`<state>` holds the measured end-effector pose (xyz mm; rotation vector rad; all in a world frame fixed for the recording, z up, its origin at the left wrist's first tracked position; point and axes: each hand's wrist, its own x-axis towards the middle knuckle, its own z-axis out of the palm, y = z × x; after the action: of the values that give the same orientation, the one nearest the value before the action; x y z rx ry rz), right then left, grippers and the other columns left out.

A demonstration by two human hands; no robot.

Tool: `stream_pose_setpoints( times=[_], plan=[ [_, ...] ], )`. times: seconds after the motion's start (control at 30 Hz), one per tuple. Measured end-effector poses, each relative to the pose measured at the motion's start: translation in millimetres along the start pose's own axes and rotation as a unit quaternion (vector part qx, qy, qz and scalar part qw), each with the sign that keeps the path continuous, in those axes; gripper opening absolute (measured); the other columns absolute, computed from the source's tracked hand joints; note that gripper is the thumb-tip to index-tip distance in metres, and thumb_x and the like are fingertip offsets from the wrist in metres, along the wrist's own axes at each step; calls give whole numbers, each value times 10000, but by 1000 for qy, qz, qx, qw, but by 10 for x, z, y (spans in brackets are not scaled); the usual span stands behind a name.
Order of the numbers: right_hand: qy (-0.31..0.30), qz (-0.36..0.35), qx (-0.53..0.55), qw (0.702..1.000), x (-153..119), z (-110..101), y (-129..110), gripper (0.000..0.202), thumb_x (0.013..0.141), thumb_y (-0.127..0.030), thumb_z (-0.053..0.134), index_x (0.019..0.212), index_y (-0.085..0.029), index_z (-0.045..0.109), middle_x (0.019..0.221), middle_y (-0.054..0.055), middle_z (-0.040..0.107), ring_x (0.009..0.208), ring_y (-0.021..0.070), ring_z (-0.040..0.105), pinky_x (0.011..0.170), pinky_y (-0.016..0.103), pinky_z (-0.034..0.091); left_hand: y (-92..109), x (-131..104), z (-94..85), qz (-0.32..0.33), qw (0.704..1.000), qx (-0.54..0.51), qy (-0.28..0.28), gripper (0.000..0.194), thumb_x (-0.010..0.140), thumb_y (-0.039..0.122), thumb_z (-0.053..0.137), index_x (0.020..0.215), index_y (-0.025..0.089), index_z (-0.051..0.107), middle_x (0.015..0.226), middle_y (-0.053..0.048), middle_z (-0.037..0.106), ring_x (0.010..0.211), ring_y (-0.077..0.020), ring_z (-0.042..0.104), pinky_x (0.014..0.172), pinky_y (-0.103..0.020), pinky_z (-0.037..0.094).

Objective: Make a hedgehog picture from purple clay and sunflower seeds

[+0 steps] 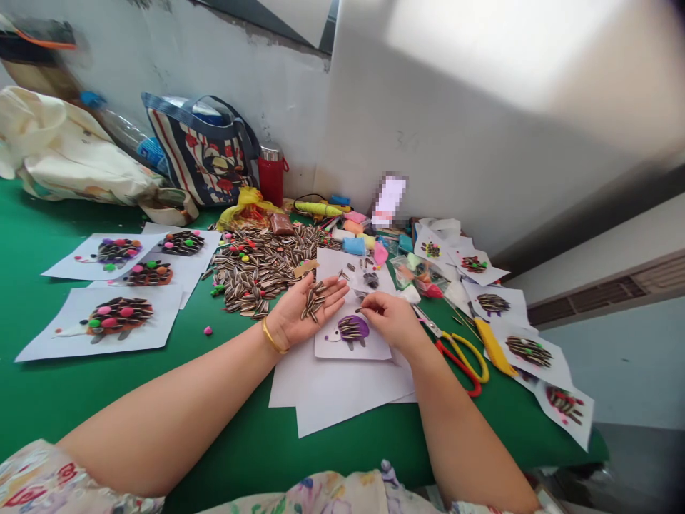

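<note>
My left hand (307, 308) is turned palm up, cupping several striped sunflower seeds (315, 301). Between the thumb and fingertips of my right hand (393, 318) is a single sunflower seed (360, 310), partly hidden by the fingers. Below both hands lies a white sheet (329, 348) bearing a purple clay hedgehog (359, 328). Rows of seeds stick out of the hedgehog's back, and grey seed shapes sit under it as feet. A dark grey clay lump (370, 280) rests on the sheet's upper part, beside a few loose seeds.
Behind my left hand spreads a large seed pile (251, 275) with coloured balls. Scissors (454, 350) and a yellow-handled cutter (495, 346) lie to the right. Finished hedgehog cards (115, 318) flank both sides. Bags (206, 150), a red flask (271, 175) and a phone (389, 200) stand behind.
</note>
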<state>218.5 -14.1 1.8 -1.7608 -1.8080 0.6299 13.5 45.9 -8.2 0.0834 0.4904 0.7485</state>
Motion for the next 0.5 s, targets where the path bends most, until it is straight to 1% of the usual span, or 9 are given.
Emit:
stream_pose_setpoints(
  times=[0.13,0.27,0.5],
  plan=[
    [-14,-46,-13,999,9,46,16,105,780,-186,588,782,-211,691,800,1,683,763,159,597,702,264,432,-3,-6,15,-4,1000,3,5,452,1017,390,337,1203,67,593,1278,-208,619,1226,-266,581,994,-372,525],
    [-24,-33,15,999,5,108,33,139,792,-182,562,831,-205,694,786,-6,687,691,142,588,645,246,432,-7,-11,13,-3,1000,4,10,454,1018,386,334,1191,59,597,1279,-210,618,1230,-266,577,1004,-375,519],
    [-39,-43,-2,998,6,117,48,174,798,-166,552,847,-211,713,808,-3,703,711,147,607,647,246,435,-9,-16,17,-2,1000,3,6,456,1017,392,333,1163,59,608,1275,-211,620,1235,-270,573,1009,-379,514]
  ],
)
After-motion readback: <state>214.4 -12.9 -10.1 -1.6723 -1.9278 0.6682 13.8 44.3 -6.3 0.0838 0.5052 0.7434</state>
